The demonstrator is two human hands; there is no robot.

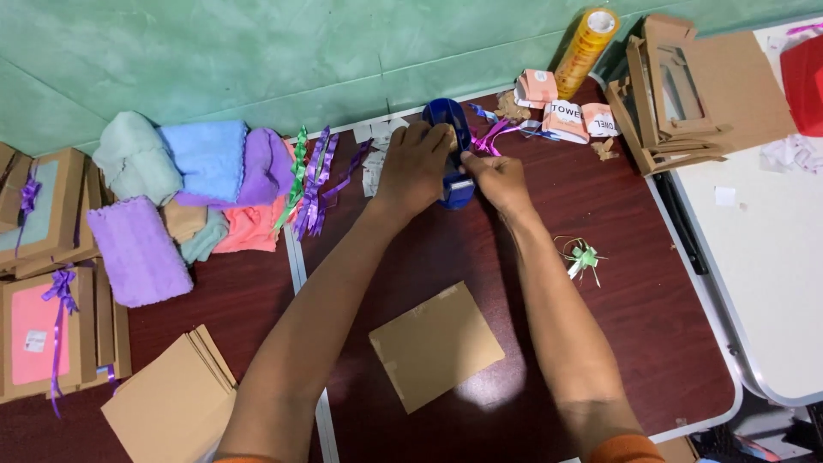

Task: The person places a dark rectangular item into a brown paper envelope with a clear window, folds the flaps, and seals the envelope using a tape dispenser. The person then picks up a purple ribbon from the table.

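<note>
My left hand (413, 167) grips the top of a blue tape dispenser (452, 129) that stands at the far side of the dark wooden table (634, 291). At the dispenser's lower front end my right hand (495, 178) pinches with its fingertips; I cannot tell whether tape is between them. A flat brown cardboard piece (435, 345) lies on the table between my forearms. A small green ribbon bow (584, 256) lies to the right of my right forearm.
Folded towels (184, 184) in pastel colours are piled at the left, next to ribbon strips (313, 180). Ribbon-tied boxes (39, 330) and flat cardboard sheets (176, 399) sit at the lower left. A yellow tape roll (586, 39), wrapped packets (566, 116) and box frames (677, 90) are at the far right, beside a white table (763, 283).
</note>
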